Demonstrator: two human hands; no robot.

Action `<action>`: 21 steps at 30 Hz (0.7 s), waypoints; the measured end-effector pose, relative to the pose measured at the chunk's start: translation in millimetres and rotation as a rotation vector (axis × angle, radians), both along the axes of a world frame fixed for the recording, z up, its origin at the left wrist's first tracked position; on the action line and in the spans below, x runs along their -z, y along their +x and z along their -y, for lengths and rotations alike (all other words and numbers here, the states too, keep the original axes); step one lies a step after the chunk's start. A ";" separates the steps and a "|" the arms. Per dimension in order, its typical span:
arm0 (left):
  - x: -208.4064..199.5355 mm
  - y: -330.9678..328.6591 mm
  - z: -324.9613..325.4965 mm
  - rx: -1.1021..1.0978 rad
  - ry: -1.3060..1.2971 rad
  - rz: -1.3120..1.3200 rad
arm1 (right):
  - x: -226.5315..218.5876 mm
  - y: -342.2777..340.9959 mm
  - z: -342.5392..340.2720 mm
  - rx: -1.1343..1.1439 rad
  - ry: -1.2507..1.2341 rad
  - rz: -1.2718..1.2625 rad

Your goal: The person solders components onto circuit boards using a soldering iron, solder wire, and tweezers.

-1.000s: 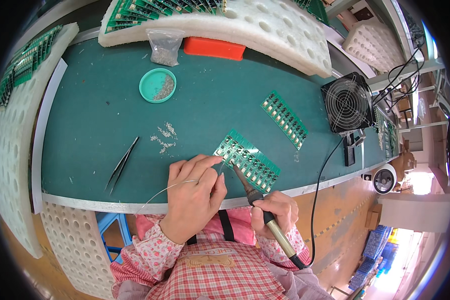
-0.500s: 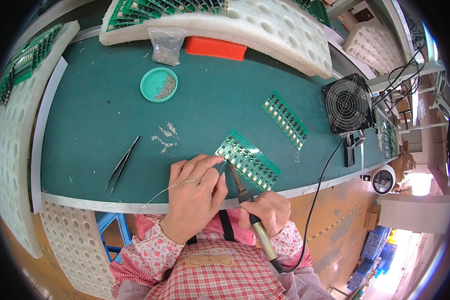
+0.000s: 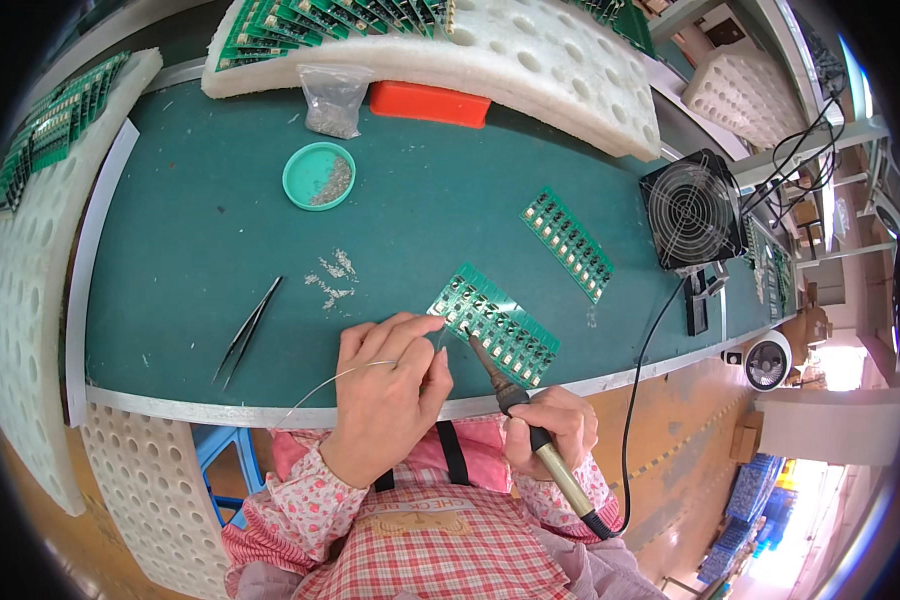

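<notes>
Circuit board is apparently being soldered, with wire held by fingers of left hand and iron by those of right hand, so steady contact seems required next.

Glossy circuit board, rough foam

**First:** Here you are, looking down from your own head through the left fisheye, upright and unmirrored!

**Second:** Close range, too: your left hand and right hand sit just below centre, your apron at the bottom.

**First:** And it's wide! You take in the bench, its front edge bowing, plus floor off right.
</notes>
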State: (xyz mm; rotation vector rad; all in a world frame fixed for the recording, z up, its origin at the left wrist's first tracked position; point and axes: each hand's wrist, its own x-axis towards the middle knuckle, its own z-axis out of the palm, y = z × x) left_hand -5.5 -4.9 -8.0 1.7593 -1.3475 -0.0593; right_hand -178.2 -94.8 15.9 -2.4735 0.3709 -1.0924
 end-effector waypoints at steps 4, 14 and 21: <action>-2.6 0.5 1.7 -0.036 -0.022 -0.065 | 4.1 -1.0 -0.3 0.043 0.015 0.020; -1.6 5.7 5.4 -0.033 -0.017 -0.057 | 3.8 13.4 -1.0 0.036 0.078 0.053; -0.9 4.8 8.4 -0.042 -0.018 -0.074 | 4.0 19.8 0.5 0.013 0.106 0.018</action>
